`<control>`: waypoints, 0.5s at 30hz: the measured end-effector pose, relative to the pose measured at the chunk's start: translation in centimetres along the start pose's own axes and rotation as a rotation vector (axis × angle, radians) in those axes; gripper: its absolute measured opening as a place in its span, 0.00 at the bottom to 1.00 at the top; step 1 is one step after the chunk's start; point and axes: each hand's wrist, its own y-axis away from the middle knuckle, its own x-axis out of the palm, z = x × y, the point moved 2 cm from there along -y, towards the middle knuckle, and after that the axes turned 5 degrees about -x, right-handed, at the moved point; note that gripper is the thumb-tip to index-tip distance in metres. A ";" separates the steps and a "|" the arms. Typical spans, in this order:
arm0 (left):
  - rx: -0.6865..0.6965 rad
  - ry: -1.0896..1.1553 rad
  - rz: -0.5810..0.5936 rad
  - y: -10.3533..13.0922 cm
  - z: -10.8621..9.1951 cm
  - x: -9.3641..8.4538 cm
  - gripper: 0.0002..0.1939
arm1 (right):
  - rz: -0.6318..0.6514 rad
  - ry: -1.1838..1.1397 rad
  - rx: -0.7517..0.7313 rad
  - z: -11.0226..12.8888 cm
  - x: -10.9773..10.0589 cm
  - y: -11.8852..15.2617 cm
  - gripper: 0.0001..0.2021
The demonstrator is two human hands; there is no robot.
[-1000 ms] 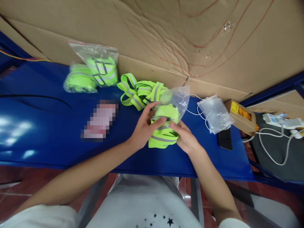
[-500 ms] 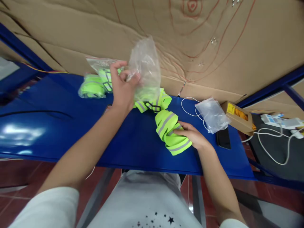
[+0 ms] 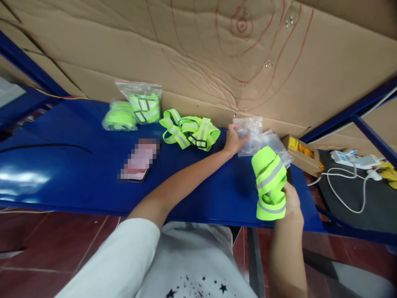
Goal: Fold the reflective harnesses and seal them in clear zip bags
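My left hand (image 3: 235,141) reaches across to the right and pinches the left edge of a clear plastic bag (image 3: 252,126) at the back of the blue table. My right hand (image 3: 292,198) is wrapped around a folded bundle of neon yellow-green reflective strap (image 3: 270,182), lifted over the table's right part; its fingers are partly hidden behind the bundle. A loose reflective strap with a black buckle (image 3: 198,131) lies left of my left hand. More clear bags (image 3: 279,145) lie behind the bundle, partly covered by it.
Two packed bags of straps, one zip bag (image 3: 145,103) and one rounded bag (image 3: 120,116), rest at the back left. A phone (image 3: 141,159) lies in front of them. A cardboard box (image 3: 302,155) stands at right. A cardboard wall (image 3: 124,49) rises behind the table (image 3: 192,194).
My left hand has swung right and down with the plastic bag, to the other bags. My right hand has moved right and raised the strap bundle. The loose strap and phone are uncovered.
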 end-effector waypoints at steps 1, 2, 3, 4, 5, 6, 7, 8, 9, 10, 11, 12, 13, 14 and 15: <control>-0.017 -0.023 -0.008 0.5 0.5 0.2 0.27 | 0.013 -0.001 0.008 0.0 0.2 0.0 0.12; -0.022 -0.039 -0.016 1.3 0.8 -0.2 0.28 | 0.040 0.007 0.023 0.1 0.4 -0.1 0.13; -0.004 -0.048 -0.008 2.4 0.8 -1.0 0.29 | 0.074 0.022 0.043 0.2 0.6 -0.4 0.14; 0.031 -0.053 0.022 3.7 0.7 -2.3 0.29 | 0.116 0.039 0.067 0.3 0.9 -0.7 0.15; 0.063 -0.055 0.048 5.2 0.3 -4.0 0.29 | 0.164 0.053 0.099 0.4 1.3 -1.2 0.16; 0.115 -0.059 0.102 6.8 -0.1 -5.9 0.30 | 0.222 0.060 0.137 0.4 1.7 -1.6 0.16; 0.234 -0.113 0.244 8.3 -0.8 -7.7 0.34 | 0.294 0.066 0.177 0.4 2.4 -2.1 0.15; 0.342 -0.205 0.367 9.8 -1.5 -9.5 0.38 | 0.371 0.074 0.213 0.3 3.2 -2.6 0.13; 0.405 -0.307 0.459 11.0 -2.2 -11.1 0.41 | 0.449 0.088 0.242 0.2 4.2 -3.0 0.11; 0.424 -0.378 0.517 11.9 -2.7 -12.6 0.45 | 0.521 0.113 0.266 -0.1 5.3 -3.2 0.09; 0.429 -0.425 0.580 12.5 -3.2 -13.7 0.44 | 0.580 0.141 0.283 -0.3 6.5 -3.4 0.07; 0.413 -0.450 0.631 13.0 -3.5 -14.5 0.41 | 0.627 0.169 0.295 -0.6 7.7 -3.5 0.06; 0.389 -0.450 0.665 13.2 -3.7 -15.1 0.35 | 0.661 0.192 0.302 -0.9 8.9 -3.5 0.05; 0.363 -0.436 0.677 13.3 -3.7 -15.4 0.27 | 0.689 0.208 0.308 -1.2 9.9 -3.6 0.06; 0.332 -0.418 0.662 13.4 -3.5 -15.6 0.20 | 0.716 0.216 0.313 -1.5 10.7 -3.6 0.08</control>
